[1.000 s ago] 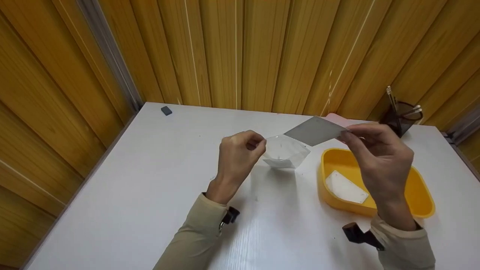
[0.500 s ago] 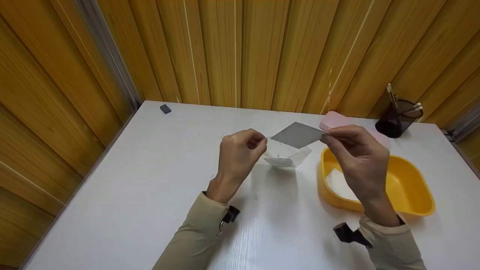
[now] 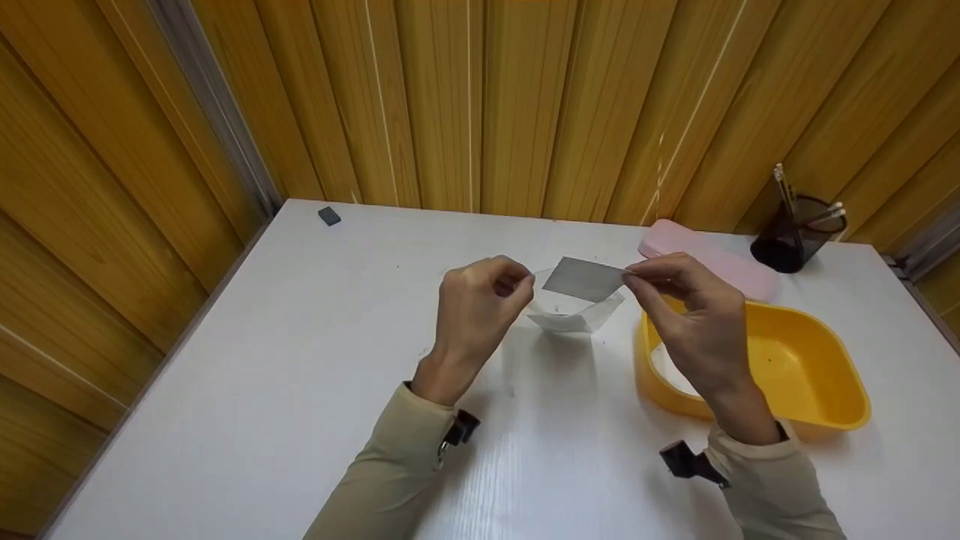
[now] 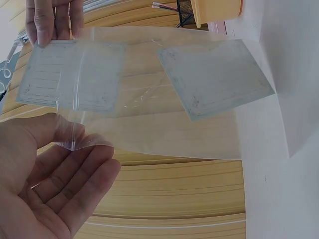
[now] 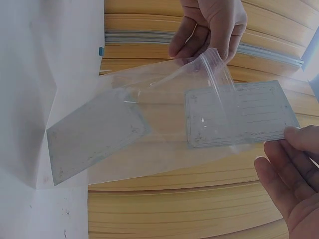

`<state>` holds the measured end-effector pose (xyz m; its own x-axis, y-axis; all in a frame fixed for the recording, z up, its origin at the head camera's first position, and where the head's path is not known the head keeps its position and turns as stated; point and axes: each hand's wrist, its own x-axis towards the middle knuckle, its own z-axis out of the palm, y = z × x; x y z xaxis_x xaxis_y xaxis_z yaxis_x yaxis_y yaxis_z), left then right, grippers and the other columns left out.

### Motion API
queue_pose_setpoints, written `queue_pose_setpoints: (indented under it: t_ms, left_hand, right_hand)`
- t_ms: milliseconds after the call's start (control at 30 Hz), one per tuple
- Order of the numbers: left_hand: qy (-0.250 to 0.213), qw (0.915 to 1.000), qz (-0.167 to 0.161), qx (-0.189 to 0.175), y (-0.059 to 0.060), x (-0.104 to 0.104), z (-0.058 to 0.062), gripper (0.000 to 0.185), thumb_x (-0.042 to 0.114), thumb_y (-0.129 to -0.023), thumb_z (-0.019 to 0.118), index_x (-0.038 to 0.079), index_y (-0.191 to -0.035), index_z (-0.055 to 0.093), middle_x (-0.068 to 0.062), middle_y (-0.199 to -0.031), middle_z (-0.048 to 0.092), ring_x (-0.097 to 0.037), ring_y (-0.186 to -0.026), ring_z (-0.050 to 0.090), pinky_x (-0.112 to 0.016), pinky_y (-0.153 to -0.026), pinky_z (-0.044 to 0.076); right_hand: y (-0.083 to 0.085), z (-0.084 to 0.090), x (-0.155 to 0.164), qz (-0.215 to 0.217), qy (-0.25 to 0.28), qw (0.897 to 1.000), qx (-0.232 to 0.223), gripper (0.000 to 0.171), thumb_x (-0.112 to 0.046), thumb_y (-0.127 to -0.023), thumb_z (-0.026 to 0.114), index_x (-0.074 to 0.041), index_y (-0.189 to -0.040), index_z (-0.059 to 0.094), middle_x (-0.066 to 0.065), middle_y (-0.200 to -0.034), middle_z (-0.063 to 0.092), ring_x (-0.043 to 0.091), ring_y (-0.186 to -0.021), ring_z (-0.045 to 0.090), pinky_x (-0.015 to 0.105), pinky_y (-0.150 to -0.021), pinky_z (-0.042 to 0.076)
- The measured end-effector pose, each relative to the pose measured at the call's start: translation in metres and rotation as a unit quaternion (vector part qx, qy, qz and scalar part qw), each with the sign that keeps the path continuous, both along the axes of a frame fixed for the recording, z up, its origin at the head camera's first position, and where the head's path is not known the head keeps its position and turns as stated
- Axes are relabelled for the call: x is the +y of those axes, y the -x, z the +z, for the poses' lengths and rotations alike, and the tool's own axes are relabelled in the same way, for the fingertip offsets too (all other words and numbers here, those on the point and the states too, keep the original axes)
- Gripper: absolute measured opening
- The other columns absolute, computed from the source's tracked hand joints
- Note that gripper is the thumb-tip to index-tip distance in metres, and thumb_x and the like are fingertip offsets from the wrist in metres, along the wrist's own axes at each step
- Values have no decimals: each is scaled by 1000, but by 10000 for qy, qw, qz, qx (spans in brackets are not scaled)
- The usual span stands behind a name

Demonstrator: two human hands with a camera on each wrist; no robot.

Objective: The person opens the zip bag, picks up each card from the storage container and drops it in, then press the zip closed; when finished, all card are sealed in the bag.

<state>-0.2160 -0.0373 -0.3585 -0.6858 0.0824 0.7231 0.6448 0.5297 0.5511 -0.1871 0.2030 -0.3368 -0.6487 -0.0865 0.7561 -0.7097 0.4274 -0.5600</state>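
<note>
My left hand pinches the zip edge of a clear zip-lock bag between thumb and fingers. A lined card with a decorated border is pinched at one corner by my right hand. Most of this card overlaps the bag's mouth, past the zip strip; its outer end sticks out toward the right hand. Deeper in the bag, another card lies tilted at the bottom end. From the head view, the held card looks grey, and the bag hangs low over the white table.
A yellow tub with a white card in it stands at the right, partly behind the right hand. Behind it lie a pink case and a dark mesh pencil cup. A small dark block sits at the back left.
My right hand has moved left with the card, bringing it from beside the bag to its mouth. More of the pink case shows. The left hand keeps its place on the bag.
</note>
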Motion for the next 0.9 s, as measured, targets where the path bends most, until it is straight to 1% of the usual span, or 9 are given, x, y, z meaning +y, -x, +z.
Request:
queue_pose_setpoints:
  t_ms: [133,200,333,467,600,800,900]
  left_hand:
    - [12,10000,0,-22,0,0,0,7,-2,-89,78,3,-85,79,-5,-76,75,-13,-65,70,-20,-62,56]
    - [28,10000,11,-50,0,0,0,7,-2,-90,78,3,-85,79,-5,-76,75,-13,-65,70,-20,-63,56]
    - [22,10000,-13,-85,0,1,0,7,-2,-89,78,3,-85,79,-5,-77,75,-13,-65,70,-21,-63,56]
    - [17,10000,-40,-57,-1,1,0,7,-3,-89,78,3,-85,79,-5,-76,76,-14,-65,71,-21,-64,56]
    - [43,10000,-19,-74,-1,1,1,7,-2,-89,78,3,-85,79,-4,-76,76,-13,-65,71,-21,-63,56]
    - [34,10000,-29,-41,-1,0,0,8,-3,-89,78,4,-85,79,-4,-76,75,-12,-65,70,-20,-63,56]
    - [3,10000,-36,2,0,0,0,8,-3,-88,78,4,-84,79,-3,-75,75,-12,-65,70,-21,-63,56]
  right_hand:
    - [3,-4,-1,-50,-169,9998,51,26,20,-85,78,5,-106,74,8,-100,75,7,-94,71,19,-88,57]
    - [4,-7,-2,-76,-247,9996,73,27,20,-85,78,5,-107,74,8,-101,76,10,-93,72,19,-88,56]
    - [7,-13,-1,-153,-476,9987,139,28,18,-85,79,6,-109,72,11,-104,76,11,-94,72,19,-90,56]
    - [10,-17,0,-157,-671,9972,279,28,18,-83,81,7,-108,73,12,-104,76,14,-94,73,20,-91,56]
    - [11,-19,0,-77,-819,9962,281,28,18,-83,81,4,-107,76,10,-103,76,19,-93,73,20,-91,55]
    - [10,-18,-1,89,-910,9956,227,27,16,-83,82,0,-105,78,6,-102,76,18,-92,71,18,-91,54]
    - [11,-18,-1,140,-1053,9941,207,27,14,-83,83,-1,-104,79,4,-104,76,18,-94,71,18,-92,54]
